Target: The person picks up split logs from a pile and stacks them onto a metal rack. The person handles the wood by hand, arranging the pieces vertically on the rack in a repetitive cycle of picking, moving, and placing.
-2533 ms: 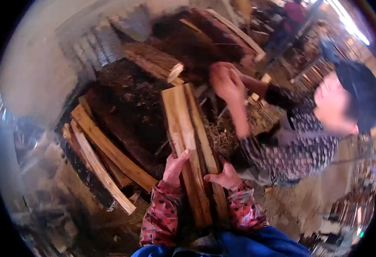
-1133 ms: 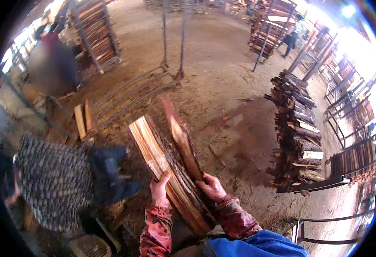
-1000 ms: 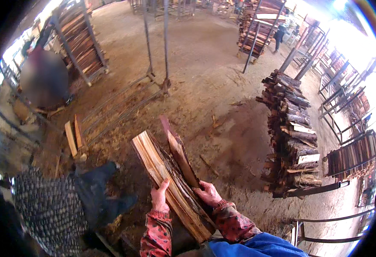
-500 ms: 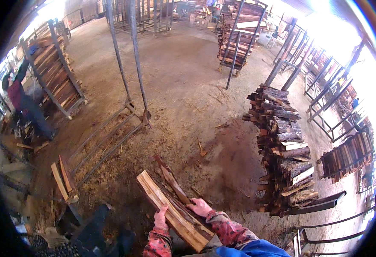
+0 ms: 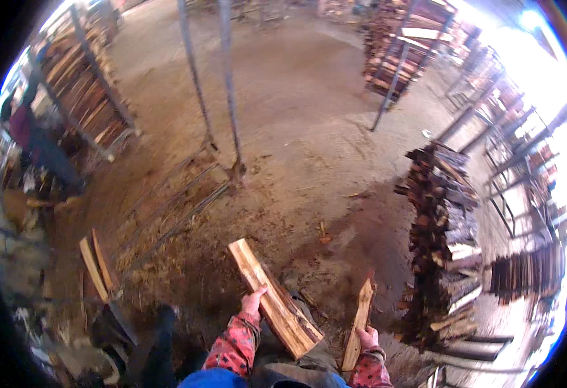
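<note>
My left hand [image 5: 254, 301] is closed around the left edge of a wide split log [image 5: 269, 299], pale with a dark strip of bark on its right side. The log tilts, its far end pointing up and left, its near end over my legs. To the right, my right hand [image 5: 368, 337] grips a thinner split piece of firewood [image 5: 359, 317] near its lower half. That thin piece stands apart from the wide log, close to the long stack of firewood [image 5: 455, 226] on my right.
An upright metal rack frame [image 5: 232, 168] stands ahead on the dirt floor. Two split pieces [image 5: 96, 266] lie at the left, by dark machinery [image 5: 157, 346]. Another person [image 5: 41, 142] works by a loaded wood rack [image 5: 89, 84]. More loaded racks [image 5: 406, 48] stand farther back.
My right hand has moved right, carrying the thin piece away from the wide log. The left hand still holds the wide log. The view has shifted somewhat.
</note>
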### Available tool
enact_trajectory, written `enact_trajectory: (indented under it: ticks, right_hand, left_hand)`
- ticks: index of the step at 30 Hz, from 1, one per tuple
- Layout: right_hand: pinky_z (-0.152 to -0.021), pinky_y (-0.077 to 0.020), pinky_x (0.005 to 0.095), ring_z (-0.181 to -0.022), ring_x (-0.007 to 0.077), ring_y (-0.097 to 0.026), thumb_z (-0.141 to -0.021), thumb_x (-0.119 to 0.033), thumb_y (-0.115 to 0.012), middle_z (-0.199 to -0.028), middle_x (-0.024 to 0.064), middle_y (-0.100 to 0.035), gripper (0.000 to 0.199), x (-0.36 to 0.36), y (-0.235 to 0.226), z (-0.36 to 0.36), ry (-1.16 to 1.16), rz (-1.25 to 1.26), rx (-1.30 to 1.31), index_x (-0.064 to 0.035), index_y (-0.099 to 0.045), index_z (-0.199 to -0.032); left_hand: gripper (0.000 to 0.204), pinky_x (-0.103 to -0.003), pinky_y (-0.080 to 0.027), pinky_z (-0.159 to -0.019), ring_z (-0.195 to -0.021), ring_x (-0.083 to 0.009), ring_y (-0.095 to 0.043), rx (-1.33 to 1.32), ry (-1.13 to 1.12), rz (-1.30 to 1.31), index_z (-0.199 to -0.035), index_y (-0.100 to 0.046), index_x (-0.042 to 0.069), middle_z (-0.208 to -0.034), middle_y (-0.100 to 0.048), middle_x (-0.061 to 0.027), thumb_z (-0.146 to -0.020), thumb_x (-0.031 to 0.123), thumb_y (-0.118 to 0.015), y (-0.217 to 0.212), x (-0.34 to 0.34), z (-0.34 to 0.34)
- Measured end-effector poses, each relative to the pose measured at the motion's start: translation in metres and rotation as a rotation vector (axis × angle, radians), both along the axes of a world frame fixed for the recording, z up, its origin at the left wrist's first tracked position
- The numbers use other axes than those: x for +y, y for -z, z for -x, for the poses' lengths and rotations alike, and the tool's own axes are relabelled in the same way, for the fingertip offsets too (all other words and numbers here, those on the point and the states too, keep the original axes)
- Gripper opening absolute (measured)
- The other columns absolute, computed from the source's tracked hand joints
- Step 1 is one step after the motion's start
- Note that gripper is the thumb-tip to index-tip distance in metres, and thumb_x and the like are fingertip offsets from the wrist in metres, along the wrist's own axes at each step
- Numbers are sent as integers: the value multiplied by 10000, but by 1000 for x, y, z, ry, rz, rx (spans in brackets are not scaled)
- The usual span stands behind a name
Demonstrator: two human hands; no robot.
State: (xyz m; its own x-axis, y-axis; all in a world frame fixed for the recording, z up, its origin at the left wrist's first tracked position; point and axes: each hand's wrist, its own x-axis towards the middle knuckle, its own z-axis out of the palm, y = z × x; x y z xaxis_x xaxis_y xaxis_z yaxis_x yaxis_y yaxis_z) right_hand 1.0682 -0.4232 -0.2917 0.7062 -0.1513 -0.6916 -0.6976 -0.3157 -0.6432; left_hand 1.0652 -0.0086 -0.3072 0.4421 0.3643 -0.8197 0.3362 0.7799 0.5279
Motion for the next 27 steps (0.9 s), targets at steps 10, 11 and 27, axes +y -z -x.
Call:
enact_trajectory:
  ticks: [10, 11, 27]
  right_hand:
    - [-668, -494, 328, -723, 151, -618, -770, -240, -687, -794, 76, -676, 327, 55, 0, -157, -524, 239, 28, 26, -675, -960]
    - [-667, -493, 327, -718, 148, -615, -773, -247, -687, -792, 72, -677, 327, 64, -2, -173, -586, 264, -11, 27, -676, -949]
    - [-657, -490, 330, -738, 115, -596, -760, -320, -687, -765, 112, -671, 395, 226, 9, -229, -740, 479, 252, 21, -655, -956]
  left_hand:
    - [492, -356, -511, -751, -814, -231, -648, 193, -161, -148, -990, -653, -57, -955, -666, -136, -638, 221, -856, -23, 63, -93]
    - [501, -355, -511, -752, -815, -230, -648, 167, -173, -165, -1000, -648, -59, -959, -665, -135, -638, 218, -856, -26, 69, -103]
    - [378, -347, -512, -730, -792, -198, -656, 82, -106, -269, -966, -681, -26, -920, -689, -102, -649, 129, -815, 141, 328, -287]
